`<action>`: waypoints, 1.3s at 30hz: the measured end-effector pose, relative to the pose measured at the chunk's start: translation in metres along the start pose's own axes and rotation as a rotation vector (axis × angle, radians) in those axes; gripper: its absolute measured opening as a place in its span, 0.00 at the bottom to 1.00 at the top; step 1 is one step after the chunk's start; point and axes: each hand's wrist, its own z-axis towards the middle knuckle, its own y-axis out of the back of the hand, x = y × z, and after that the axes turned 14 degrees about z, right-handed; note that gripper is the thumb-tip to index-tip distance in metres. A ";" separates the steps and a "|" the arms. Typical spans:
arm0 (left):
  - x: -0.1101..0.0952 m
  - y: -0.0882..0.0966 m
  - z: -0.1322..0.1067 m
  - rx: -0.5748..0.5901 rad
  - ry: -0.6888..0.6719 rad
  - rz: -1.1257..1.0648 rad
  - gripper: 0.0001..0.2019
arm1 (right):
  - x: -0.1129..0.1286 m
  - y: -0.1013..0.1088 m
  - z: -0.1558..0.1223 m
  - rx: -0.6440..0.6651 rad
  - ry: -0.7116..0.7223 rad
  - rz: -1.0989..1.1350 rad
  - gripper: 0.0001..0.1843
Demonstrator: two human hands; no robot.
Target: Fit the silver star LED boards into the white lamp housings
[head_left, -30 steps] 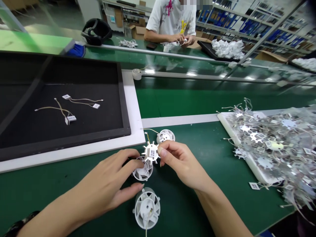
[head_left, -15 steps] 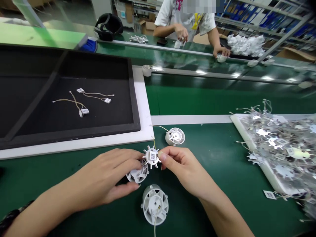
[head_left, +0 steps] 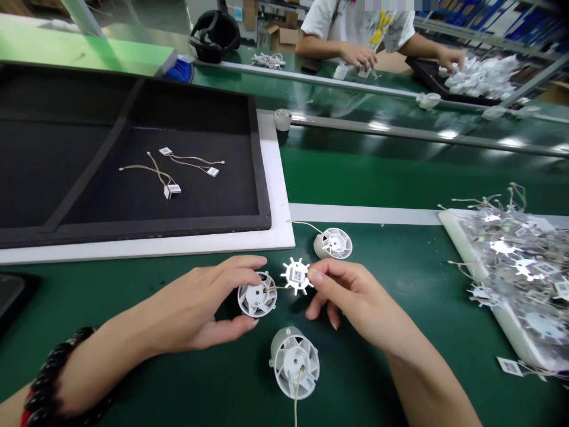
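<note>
My left hand (head_left: 213, 302) curls its thumb and fingers around a white finned fan housing (head_left: 258, 295) whose vaned face is turned up. Between the thumb and finger of my right hand (head_left: 351, 296) is a silvery spoked disc (head_left: 296, 276), with a small square printed label at its middle. A thin wire spans from the hub of the held housing to the disc. Just below, a second white housing (head_left: 295, 363) stands on the green table, its wire trailing toward me. Behind my right hand lies a third housing (head_left: 334, 243), tilted, its wire leading left.
A black partitioned tray (head_left: 200, 222) on a white board holds several labelled wired pieces (head_left: 172, 190). At right, a white foam tray (head_left: 462, 249) is heaped with spoked discs and wires. Across the bench, a co-worker's hand (head_left: 451, 58) reaches into a white pile; a headset (head_left: 215, 35) sits nearby.
My right hand has drawn the disc rightward, away from the housing, so the wire between them now shows. The co-worker's one hand has moved to the white pile. The view has shifted.
</note>
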 end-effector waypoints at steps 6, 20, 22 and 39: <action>-0.011 0.003 0.010 0.029 0.076 -0.069 0.18 | 0.008 -0.005 -0.010 -0.102 0.254 -0.043 0.21; -0.010 -0.005 0.007 0.105 0.177 -0.288 0.32 | 0.001 -0.028 -0.001 0.024 0.181 -0.199 0.18; -0.011 -0.005 0.008 0.108 0.184 -0.287 0.33 | 0.000 -0.028 -0.001 0.025 0.160 -0.209 0.19; -0.010 -0.005 0.009 0.027 0.107 -0.286 0.21 | -0.005 -0.031 -0.001 -0.033 0.056 -0.184 0.18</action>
